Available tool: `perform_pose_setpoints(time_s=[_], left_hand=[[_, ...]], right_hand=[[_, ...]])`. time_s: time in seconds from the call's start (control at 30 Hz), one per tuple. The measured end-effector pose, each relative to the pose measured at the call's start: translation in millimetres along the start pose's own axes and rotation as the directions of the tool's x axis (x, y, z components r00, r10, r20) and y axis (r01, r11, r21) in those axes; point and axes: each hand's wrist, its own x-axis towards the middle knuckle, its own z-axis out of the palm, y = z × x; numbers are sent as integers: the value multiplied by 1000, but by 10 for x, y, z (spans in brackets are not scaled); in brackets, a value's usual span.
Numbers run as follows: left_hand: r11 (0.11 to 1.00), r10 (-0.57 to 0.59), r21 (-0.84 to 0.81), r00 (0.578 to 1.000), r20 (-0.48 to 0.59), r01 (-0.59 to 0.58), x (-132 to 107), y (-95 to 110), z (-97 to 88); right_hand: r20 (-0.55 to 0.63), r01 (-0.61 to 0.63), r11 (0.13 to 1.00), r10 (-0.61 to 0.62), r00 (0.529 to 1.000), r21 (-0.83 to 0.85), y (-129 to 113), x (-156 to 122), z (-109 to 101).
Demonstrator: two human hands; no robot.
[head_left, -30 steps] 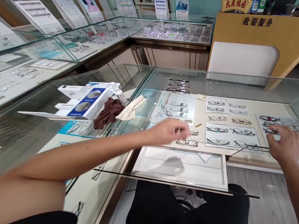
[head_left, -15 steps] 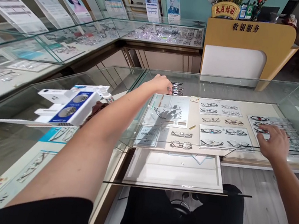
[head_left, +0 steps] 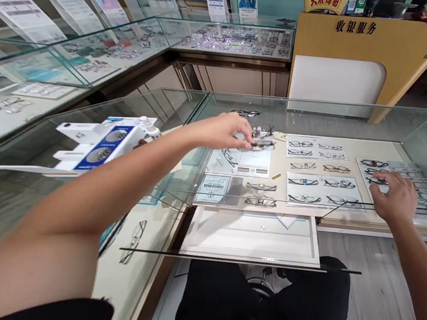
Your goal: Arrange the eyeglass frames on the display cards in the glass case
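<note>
glasses (head_left: 261,138) held above white tray (head_left: 237,161), well left of right hand (head_left: 392,199) | left hand (head_left: 223,131) pinched closed on glasses | right hand loosely open, rested beside tray on frames.

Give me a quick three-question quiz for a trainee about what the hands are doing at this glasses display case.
1. True or false: the left hand holds glasses above the shelf.
2. Where does the right hand rest? A) on the blue and white boxes B) at the tray of glasses on the right C) on the yellow counter
3. Fill in: the pulled-out white drawer lies ___ the shelf.

Key: 1 true; 2 B; 3 below.
</note>
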Motion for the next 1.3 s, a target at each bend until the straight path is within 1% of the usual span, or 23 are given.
perform_pose_setpoints(time_s=[0.07,0.1,0.17,0.2,0.23,0.3,0.33,0.4,0.43,0.47,0.5,0.57,0.6,0.63,0.7,0.8,0.87,0.93,0.97,1.03,1.13,1.2,1.3], left_hand=[[989,16,-149,995,95,-2,-363,424,77],[974,24,-228,986,163,14,-526,617,157],[933,34,-353,962,270,66,-788,938,392],[916,51,-394,950,309,79,-881,1060,540],[900,64,-426,939,338,92,-949,1155,702],[875,67,-467,923,380,129,-1014,1266,1050],[867,58,-474,915,400,152,-1014,1286,1225],[876,35,-449,904,426,178,-952,1257,1557],[893,22,-417,909,416,169,-892,1211,1708],[917,10,-372,924,382,144,-812,1141,1845],[941,-7,-317,947,321,114,-716,1049,1966],[979,-62,-185,988,142,88,-485,804,2152],[987,-106,-118,994,39,110,-362,656,2217],[988,-150,-56,987,-51,147,-242,500,2263],[971,-223,38,956,-191,234,-29,184,2308],[932,-297,121,910,-291,343,202,-218,2310],[905,-340,143,884,-322,400,324,-415,2302],[883,-374,153,861,-345,444,454,-564,2292],[874,-383,164,857,-345,457,524,-625,2284],[867,-382,202,867,-320,456,669,-731,2258],[873,-347,267,905,-248,408,848,-857,2214],[873,-333,301,920,-207,383,917,-922,2207],[864,-339,326,922,-185,383,956,-989,2247]], right_hand=[[3,9,1000,-9,1000,8,7,1,8],[12,7,1000,-7,1000,10,2,1,6],[35,-12,1000,12,999,4,-21,2,-6],[46,-25,1000,25,999,-1,-36,2,-14],[53,-37,999,37,998,-5,-53,3,-22],[60,-48,999,49,997,-8,-79,5,-35],[61,-50,999,50,997,-7,-88,5,-39],[61,-54,999,54,997,-4,-96,5,-43],[60,-56,998,56,997,-2,-97,4,-42],[59,-57,998,57,997,1,-98,3,-40],[56,-57,998,57,997,3,-98,2,-37],[51,-54,999,54,997,5,-103,-2,-32],[48,-57,998,57,997,4,-106,-3,-30],[47,-62,998,62,997,1,-110,-5,-31],[54,-73,997,73,996,-2,-118,-10,-34],[60,-69,998,69,996,2,-123,-26,-37],[55,-62,998,62,997,10,-123,-41,-34],[51,-64,998,63,997,16,-119,-57,-29],[50,-66,998,65,997,19,-115,-65,-26],[43,-60,998,59,997,24,-103,-80,-22],[16,-32,999,32,999,27,-69,-101,-12],[-14,-11,1000,11,1000,25,-39,-112,-2],[-51,20,1000,-19,999,20,2,-124,7]])
